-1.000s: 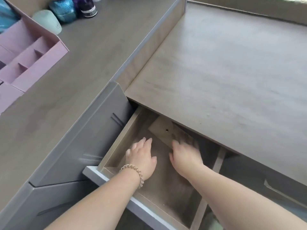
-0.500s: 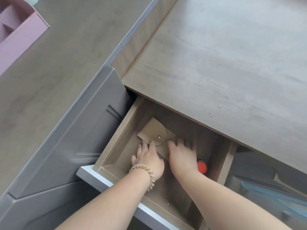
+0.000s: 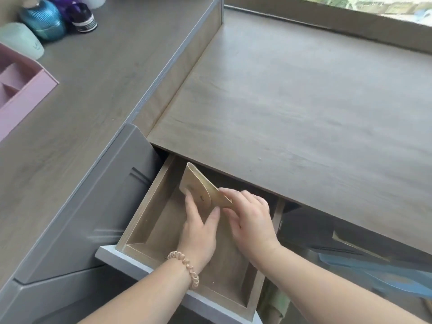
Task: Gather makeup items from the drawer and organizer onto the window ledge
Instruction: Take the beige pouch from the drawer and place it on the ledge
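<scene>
My fingers [image 3: 190, 208] on the left hand [image 3: 198, 232] are pinched on a tan pouch [image 3: 198, 188]: index laid flat along its front face, thumb pressing from the right side. My right hand [image 3: 251, 220] grips the same pouch at its right edge, fingertips curled over the rim of the flap, so both hands are closed on it. The pouch is flat, with a rounded flap standing open, and I can see 2 small dots on its face that look like snaps. It is tilted up on edge, lifted off the floor of the drawer [image 3: 149, 220] and sitting over the drawer's back half.

A coiled peach hair tie [image 3: 187, 268] circles my left wrist.

The drawer is pulled out toward me, wood-lined with a grey front panel. Its visible floor shows nothing else that I can make out; my forearms cover part of it.

Directly above the drawer is the wide wood-grain window ledge [image 3: 304, 108], running back to the window frame at top right. To the left, one step higher, is the desk top [image 3: 93, 85]. On its far left sits a pink organizer [image 3: 23, 90] with open compartments. Behind it stand a pale mint container [image 3: 22, 43], a teal ribbed jar [image 3: 43, 18] and a dark jar with a label [image 3: 81, 18], close together.
</scene>
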`<state>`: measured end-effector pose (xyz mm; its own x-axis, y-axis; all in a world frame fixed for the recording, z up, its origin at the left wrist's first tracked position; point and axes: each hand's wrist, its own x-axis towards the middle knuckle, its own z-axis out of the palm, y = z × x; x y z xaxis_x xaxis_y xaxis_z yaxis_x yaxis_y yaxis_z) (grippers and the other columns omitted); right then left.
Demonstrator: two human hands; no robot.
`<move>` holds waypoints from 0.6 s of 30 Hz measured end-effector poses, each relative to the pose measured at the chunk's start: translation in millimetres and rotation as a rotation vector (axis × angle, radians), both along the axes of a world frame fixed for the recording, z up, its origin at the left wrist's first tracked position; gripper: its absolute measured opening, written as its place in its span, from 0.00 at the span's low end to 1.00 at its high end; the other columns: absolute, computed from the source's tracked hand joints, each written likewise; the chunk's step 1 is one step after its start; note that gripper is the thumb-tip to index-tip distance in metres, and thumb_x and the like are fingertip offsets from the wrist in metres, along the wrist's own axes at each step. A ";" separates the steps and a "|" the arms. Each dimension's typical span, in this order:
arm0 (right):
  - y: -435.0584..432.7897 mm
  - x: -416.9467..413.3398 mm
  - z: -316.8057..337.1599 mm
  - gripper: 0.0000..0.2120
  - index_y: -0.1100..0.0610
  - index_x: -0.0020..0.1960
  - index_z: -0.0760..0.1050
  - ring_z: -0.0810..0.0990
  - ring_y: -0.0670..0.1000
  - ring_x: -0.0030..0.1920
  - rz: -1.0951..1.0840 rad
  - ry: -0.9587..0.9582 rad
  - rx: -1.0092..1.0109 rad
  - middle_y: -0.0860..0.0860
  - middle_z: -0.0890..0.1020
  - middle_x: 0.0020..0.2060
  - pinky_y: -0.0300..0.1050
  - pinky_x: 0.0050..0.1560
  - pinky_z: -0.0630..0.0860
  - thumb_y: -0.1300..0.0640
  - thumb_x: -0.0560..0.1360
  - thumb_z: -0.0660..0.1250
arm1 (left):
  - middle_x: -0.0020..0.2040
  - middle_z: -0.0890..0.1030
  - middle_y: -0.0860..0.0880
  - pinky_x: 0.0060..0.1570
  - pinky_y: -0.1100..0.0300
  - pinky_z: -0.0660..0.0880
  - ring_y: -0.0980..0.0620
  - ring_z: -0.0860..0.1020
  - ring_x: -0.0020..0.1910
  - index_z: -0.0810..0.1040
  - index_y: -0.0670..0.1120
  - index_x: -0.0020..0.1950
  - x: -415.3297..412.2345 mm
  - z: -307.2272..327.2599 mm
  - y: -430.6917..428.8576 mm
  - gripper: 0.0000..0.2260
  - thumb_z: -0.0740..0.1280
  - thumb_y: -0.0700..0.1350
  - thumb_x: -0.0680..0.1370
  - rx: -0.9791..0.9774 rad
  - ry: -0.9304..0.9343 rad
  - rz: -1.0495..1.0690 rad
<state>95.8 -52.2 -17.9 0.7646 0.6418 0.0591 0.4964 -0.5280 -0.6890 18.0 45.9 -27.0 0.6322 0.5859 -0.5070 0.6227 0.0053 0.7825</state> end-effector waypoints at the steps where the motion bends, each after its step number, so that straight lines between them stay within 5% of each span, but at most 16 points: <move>1: -11.3 3.4 19.0 0.20 0.45 0.61 0.71 0.77 0.45 0.48 -0.045 0.018 0.087 0.43 0.80 0.46 0.51 0.57 0.72 0.60 0.71 0.65 | 0.69 0.71 0.47 0.62 0.60 0.64 0.53 0.70 0.68 0.40 0.62 0.74 4.2 17.4 -7.2 0.35 0.62 0.52 0.78 -0.059 -0.111 0.029; 3: -37.9 10.6 53.2 0.20 0.42 0.61 0.70 0.76 0.42 0.51 -0.156 0.088 0.237 0.39 0.79 0.49 0.49 0.56 0.73 0.59 0.73 0.64 | 0.64 0.76 0.44 0.64 0.54 0.70 0.54 0.77 0.61 0.43 0.61 0.75 16.8 51.3 -23.9 0.34 0.63 0.47 0.78 -0.195 -0.301 0.046; 7: -103.3 28.5 99.3 0.22 0.35 0.63 0.68 0.78 0.47 0.51 -0.350 0.166 0.375 0.41 0.79 0.51 0.53 0.53 0.76 0.54 0.73 0.64 | 0.49 0.84 0.42 0.50 0.48 0.80 0.44 0.83 0.50 0.58 0.55 0.73 60.4 111.3 -74.4 0.29 0.63 0.34 0.77 -0.359 -0.536 -0.044; 11: -183.5 52.0 127.5 0.23 0.35 0.63 0.67 0.79 0.48 0.40 -0.482 0.195 0.397 0.44 0.79 0.43 0.51 0.43 0.78 0.56 0.75 0.66 | 0.48 0.85 0.45 0.49 0.43 0.80 0.45 0.83 0.48 0.58 0.69 0.69 100.0 147.7 -143.4 0.35 0.66 0.34 0.76 -0.331 -0.582 -0.211; 18: -364.5 92.2 141.2 0.26 0.38 0.65 0.67 0.79 0.47 0.39 -0.595 0.179 0.355 0.46 0.79 0.44 0.49 0.44 0.79 0.59 0.73 0.69 | 0.45 0.84 0.46 0.47 0.45 0.80 0.48 0.84 0.45 0.57 0.68 0.71 156.0 160.8 -312.8 0.37 0.69 0.38 0.73 -0.201 -0.532 -0.423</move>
